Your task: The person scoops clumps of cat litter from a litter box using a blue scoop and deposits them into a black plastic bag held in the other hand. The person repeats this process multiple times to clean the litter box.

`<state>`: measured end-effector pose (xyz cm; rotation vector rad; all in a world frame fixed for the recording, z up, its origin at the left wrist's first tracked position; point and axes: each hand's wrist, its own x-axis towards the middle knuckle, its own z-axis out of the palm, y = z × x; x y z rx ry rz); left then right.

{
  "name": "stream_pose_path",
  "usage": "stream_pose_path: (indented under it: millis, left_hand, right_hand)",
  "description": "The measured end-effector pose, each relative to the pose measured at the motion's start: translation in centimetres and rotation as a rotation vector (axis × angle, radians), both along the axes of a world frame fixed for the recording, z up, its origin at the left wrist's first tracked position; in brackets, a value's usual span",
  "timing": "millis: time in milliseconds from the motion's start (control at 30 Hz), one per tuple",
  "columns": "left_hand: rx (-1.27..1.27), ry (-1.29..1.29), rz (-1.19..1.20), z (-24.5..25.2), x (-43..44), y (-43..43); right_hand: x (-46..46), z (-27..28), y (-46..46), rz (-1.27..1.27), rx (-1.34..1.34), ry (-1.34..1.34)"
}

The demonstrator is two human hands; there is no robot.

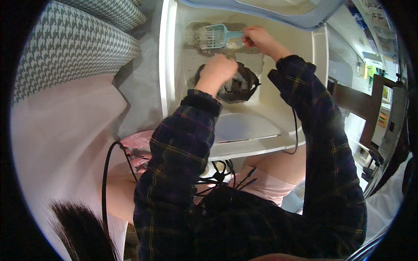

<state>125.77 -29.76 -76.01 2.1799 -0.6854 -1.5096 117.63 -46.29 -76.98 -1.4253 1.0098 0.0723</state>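
My right hand [259,39] is closed on the handle of a light blue slotted litter scoop [215,36], whose basket lies over pale granular litter [194,37] at the far end of a white litter box [267,140]. My left hand [219,70] is a loose fist at the rim of a black plastic bag [246,81] and appears to grip it; the fingertips are hidden. The bag stands open inside the box, with greyish clumps in it.
A blue-grey frame [261,11] crosses the box's far end. Houndstooth fabric [81,42] hangs at the left above pale cloth. Pink plastic [138,143] lies by the box's near left corner. Black cables hang near my arms. A dark wooden frame [354,101] stands at the right.
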Motion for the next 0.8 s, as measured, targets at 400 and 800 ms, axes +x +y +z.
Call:
stream_pose_path:
  millis: [400,800]
  left_hand:
    - [-0.155,0.468,1.023,-0.5,2.2,1.8]
    - [-0.148,0.259,0.579,0.3,1.7,0.9]
  right_hand:
    - [-5.7,12.0,6.2,0.711,-0.802,0.086]
    - [-7.1,11.8,4.1,0.256,-0.566,0.563]
